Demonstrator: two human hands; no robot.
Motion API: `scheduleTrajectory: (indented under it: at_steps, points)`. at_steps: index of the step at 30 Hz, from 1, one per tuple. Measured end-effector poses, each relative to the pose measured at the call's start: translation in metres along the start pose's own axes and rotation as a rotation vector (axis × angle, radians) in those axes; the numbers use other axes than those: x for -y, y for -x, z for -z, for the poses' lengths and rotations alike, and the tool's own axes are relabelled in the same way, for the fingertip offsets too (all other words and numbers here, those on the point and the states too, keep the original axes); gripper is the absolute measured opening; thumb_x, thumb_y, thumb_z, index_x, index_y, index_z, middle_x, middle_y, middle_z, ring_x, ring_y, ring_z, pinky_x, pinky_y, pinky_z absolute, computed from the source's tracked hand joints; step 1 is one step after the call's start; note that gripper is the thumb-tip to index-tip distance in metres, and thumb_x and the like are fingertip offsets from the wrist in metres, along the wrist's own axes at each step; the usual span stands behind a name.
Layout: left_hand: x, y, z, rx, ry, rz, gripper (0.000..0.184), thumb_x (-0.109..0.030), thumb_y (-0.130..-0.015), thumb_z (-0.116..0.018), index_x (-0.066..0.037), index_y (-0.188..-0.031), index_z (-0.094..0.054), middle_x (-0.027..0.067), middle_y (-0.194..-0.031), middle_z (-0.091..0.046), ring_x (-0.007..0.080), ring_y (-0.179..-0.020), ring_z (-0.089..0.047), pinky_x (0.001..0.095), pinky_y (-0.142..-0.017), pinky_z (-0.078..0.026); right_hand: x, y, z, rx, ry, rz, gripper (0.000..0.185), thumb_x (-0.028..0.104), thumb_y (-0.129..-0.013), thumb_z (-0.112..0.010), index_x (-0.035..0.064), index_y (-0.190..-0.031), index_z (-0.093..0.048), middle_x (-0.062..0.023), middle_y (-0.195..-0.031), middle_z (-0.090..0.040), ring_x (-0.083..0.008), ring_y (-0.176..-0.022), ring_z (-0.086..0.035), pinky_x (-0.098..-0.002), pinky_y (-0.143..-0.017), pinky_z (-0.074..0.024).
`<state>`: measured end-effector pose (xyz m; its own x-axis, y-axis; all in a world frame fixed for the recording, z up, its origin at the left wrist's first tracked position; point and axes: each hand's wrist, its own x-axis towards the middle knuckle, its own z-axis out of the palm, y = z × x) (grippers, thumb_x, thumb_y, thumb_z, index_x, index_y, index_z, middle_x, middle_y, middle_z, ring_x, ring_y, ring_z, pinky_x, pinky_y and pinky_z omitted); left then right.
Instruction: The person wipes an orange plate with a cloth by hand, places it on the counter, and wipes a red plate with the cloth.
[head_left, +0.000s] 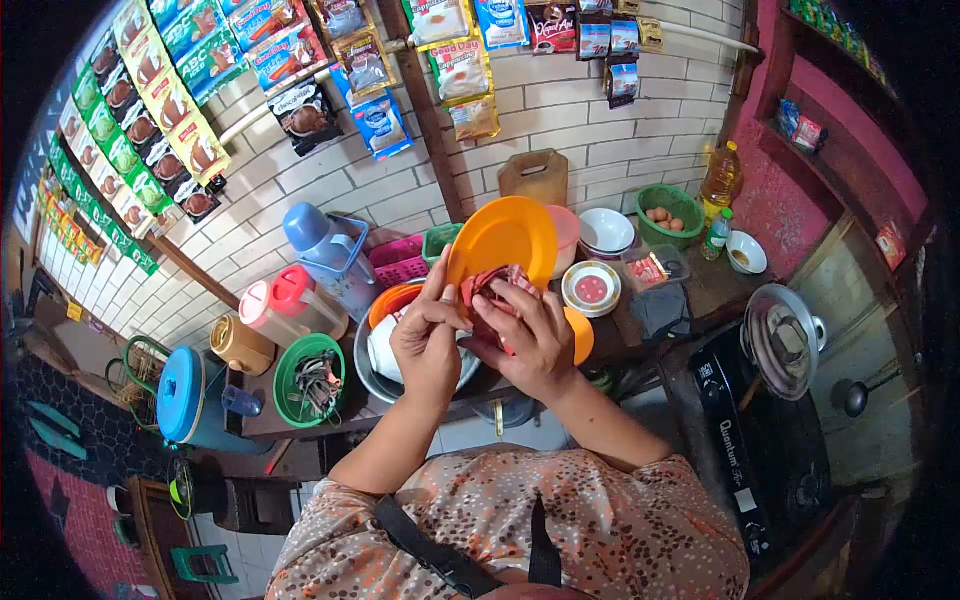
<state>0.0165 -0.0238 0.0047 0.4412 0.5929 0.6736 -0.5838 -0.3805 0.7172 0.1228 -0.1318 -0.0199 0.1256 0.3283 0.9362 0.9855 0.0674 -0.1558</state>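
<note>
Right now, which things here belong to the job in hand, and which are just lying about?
In the job, apparently:
orange plate, held in the left hand
red cloth, bunched in the right hand
perhaps the grey basin below

Just lying about, seemingly:
blue thermos
eggs in a green basket
yellow bottle
black stove

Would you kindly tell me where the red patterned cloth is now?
In the head view, the red patterned cloth is near the centre, bunched in the right hand at the lower edge of the orange plate, right of the left hand.
</note>
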Motion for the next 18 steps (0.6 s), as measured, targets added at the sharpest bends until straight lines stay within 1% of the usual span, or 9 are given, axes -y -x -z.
scheduleTrajectory:
  at_steps: [4, 6, 9, 12, 14, 15, 16, 17, 18]
  points:
    - [-0.001, 0.001, -0.005, 0.032, -0.057, -0.054, 0.029, 0.012, -0.101, -0.055, -0.002, -0.076, -0.062, 0.0353, -0.145, -0.057, 0.0359, -0.147, -0.049, 0.0400, -0.115, -0.042, -0.006, 0.004, -0.002, -0.061, 0.076, 0.048, 0.056, 0.025, -0.081, -0.089, 0.0157, -0.132, -0.067, -0.0042, -0.129, -0.067, -0.0218, -0.113, -0.067, -0.0368, -0.087, -0.0551]
    - [-0.006, -0.001, -0.006, 0.058, -0.109, -0.087, 0.028, 0.011, -0.101, -0.055, -0.001, -0.077, -0.064, 0.0356, -0.144, -0.058, 0.0357, -0.146, -0.051, 0.0396, -0.113, -0.045, -0.009, 0.004, -0.002, -0.105, 0.027, 0.050, 0.056, 0.021, -0.080, -0.088, 0.0153, -0.132, -0.067, -0.0044, -0.128, -0.068, -0.0226, -0.108, -0.069, -0.0367, -0.086, -0.0558]
    - [-0.015, -0.002, -0.007, 0.112, -0.187, -0.087, 0.024, 0.012, -0.099, -0.059, -0.001, -0.081, -0.069, 0.0351, -0.143, -0.059, 0.0346, -0.141, -0.057, 0.0383, -0.109, -0.049, -0.006, 0.001, 0.006, -0.073, -0.041, 0.020, 0.056, 0.014, -0.079, -0.086, 0.0129, -0.131, -0.067, -0.0055, -0.128, -0.070, -0.0231, -0.106, -0.071, -0.0374, -0.087, -0.0565]
    - [-0.018, -0.003, -0.009, 0.102, -0.174, -0.016, 0.021, 0.014, -0.095, -0.063, -0.001, -0.083, -0.071, 0.0335, -0.144, -0.059, 0.0337, -0.135, -0.063, 0.0357, -0.104, -0.052, -0.005, -0.003, 0.010, -0.068, -0.009, 0.012, 0.054, 0.008, -0.078, -0.082, 0.0092, -0.130, -0.067, -0.0072, -0.127, -0.071, -0.0231, -0.109, -0.072, -0.0381, -0.089, -0.0567]
    - [-0.017, -0.005, -0.011, 0.075, -0.233, -0.129, 0.018, 0.016, -0.091, -0.066, 0.000, -0.089, -0.074, 0.0318, -0.142, -0.062, 0.0331, -0.132, -0.064, 0.0351, -0.102, -0.054, -0.008, -0.006, 0.014, -0.069, -0.027, -0.017, 0.053, 0.007, -0.079, -0.081, 0.0081, -0.130, -0.067, -0.0080, -0.127, -0.072, -0.0233, -0.110, -0.071, -0.0387, -0.089, -0.0567]
    - [-0.019, -0.004, -0.011, 0.070, -0.234, -0.127, 0.018, 0.016, -0.091, -0.066, 0.000, -0.089, -0.074, 0.0318, -0.142, -0.062, 0.0331, -0.132, -0.064, 0.0351, -0.102, -0.054, -0.010, -0.008, 0.018, -0.071, -0.044, -0.044, 0.053, 0.005, -0.079, -0.079, 0.0071, -0.130, -0.067, -0.0089, -0.127, -0.072, -0.0236, -0.111, -0.071, -0.0393, -0.089, -0.0567]
    - [-0.023, -0.004, -0.011, 0.105, -0.254, -0.069, 0.016, 0.015, -0.092, -0.066, 0.001, -0.092, -0.074, 0.0321, -0.145, -0.059, 0.0346, -0.132, -0.064, 0.0382, -0.103, -0.054, -0.013, -0.011, 0.024, -0.060, -0.026, -0.049, 0.047, 0.003, -0.085, -0.076, 0.0042, -0.131, -0.066, -0.0087, -0.125, -0.072, -0.0208, -0.111, -0.072, -0.0377, -0.091, -0.0569]
    - [-0.028, -0.004, -0.011, 0.140, -0.274, -0.011, 0.014, 0.014, -0.093, -0.067, 0.002, -0.095, -0.074, 0.0324, -0.147, -0.057, 0.0360, -0.131, -0.064, 0.0413, -0.105, -0.055, -0.012, -0.013, 0.029, -0.058, -0.028, -0.048, 0.047, 0.003, -0.085, -0.076, 0.0042, -0.131, -0.066, -0.0087, -0.125, -0.072, -0.0208, -0.111, -0.072, -0.0377, -0.091, -0.0569]
    - [-0.034, -0.007, -0.007, 0.210, -0.431, -0.131, 0.017, 0.011, -0.090, -0.072, -0.001, -0.101, -0.077, 0.0307, -0.147, -0.058, 0.0402, -0.132, -0.063, 0.0430, -0.109, -0.052, -0.009, -0.015, 0.033, -0.082, -0.325, -0.331, 0.045, 0.003, -0.088, -0.074, 0.0022, -0.132, -0.065, -0.0089, -0.125, -0.072, -0.0187, -0.112, -0.071, -0.0362, -0.093, -0.0560]
